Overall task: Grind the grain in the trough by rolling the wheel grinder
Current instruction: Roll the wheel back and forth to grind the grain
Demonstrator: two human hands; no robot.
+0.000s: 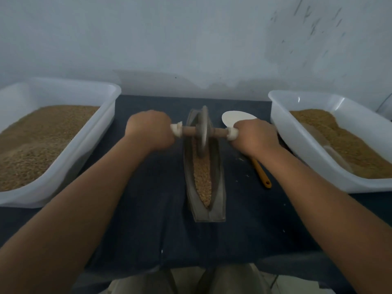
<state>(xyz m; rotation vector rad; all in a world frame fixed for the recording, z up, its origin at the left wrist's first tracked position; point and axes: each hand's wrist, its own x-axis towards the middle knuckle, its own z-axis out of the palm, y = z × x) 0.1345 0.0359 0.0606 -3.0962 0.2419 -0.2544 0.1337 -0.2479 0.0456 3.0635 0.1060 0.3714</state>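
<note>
Now: left grip [149,129] and right grip [255,136] each clenched round axle end of wheel grinder [202,132], wheel standing in far half of trough [219,194] on bench [148,209]. Grain [203,181] lies along near half. Risks: uneven push tilts wheel onto rim, scattering grain; overshoot past far tip; trough skidding.

A pale plastered wall [148,39] shows scuffed patches at upper right. A dark blue cloth-covered table [148,209] stands against it, dimly lit

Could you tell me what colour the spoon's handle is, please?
The handle is orange; head view.
</note>
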